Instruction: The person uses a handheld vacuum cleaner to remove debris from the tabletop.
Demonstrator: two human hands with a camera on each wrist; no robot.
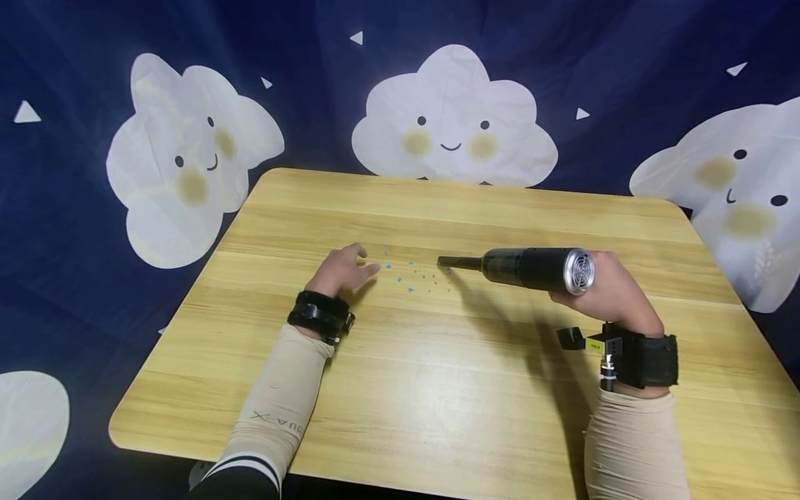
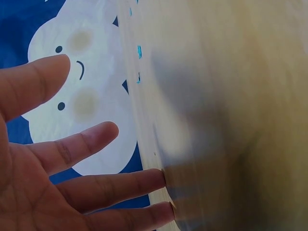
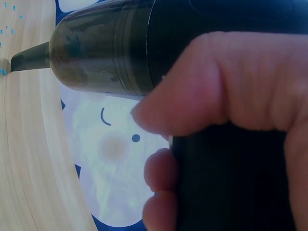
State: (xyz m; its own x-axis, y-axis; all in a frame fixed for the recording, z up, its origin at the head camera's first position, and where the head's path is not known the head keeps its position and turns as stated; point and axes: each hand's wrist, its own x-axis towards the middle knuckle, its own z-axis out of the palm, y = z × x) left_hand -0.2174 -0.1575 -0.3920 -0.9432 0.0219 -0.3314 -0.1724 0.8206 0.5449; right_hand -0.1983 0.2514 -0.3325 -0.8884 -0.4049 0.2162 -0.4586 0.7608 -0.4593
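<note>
My right hand (image 1: 615, 292) grips the handle of a black handheld vacuum cleaner (image 1: 542, 269). In the right wrist view, the thumb and fingers (image 3: 161, 211) wrap round that handle, and debris shows inside the see-through dust cup (image 3: 89, 53). The narrow nozzle (image 1: 461, 262) points left, its tip at the tabletop beside small scattered blue bits (image 1: 410, 289). Left of the bits is my left hand (image 1: 340, 271), holding nothing. Its fingers are spread in the left wrist view, and two fingertips (image 2: 156, 177) seem to touch the wood.
A light wooden table (image 1: 412, 389) with rounded corners lies under both hands. Behind it hangs a dark blue cloth (image 1: 312, 42) printed with white smiling clouds. Black straps with cameras (image 1: 646, 357) sit on both wrists.
</note>
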